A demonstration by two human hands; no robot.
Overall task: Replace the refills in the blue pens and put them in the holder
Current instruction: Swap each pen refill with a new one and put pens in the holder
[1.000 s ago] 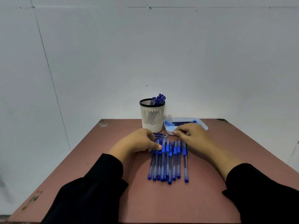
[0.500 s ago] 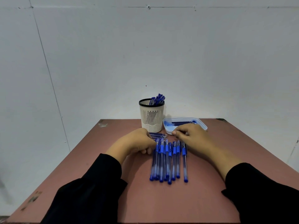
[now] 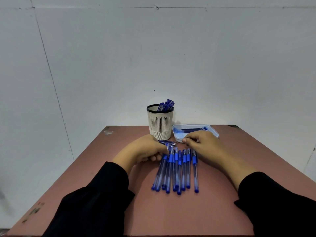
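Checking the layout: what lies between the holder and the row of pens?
In the head view, a few loose refills lie between holder and pens.

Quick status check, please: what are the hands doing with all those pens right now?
Left hand fingers curled at the tips of the blue pens lying in a row. Right hand at their far end, grip unclear. Holder already has pens. Nothing blocking.

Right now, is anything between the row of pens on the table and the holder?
Only loose refills lie on the table between the pens and the holder. The holder's open top already has some pens but looks reachable from above.
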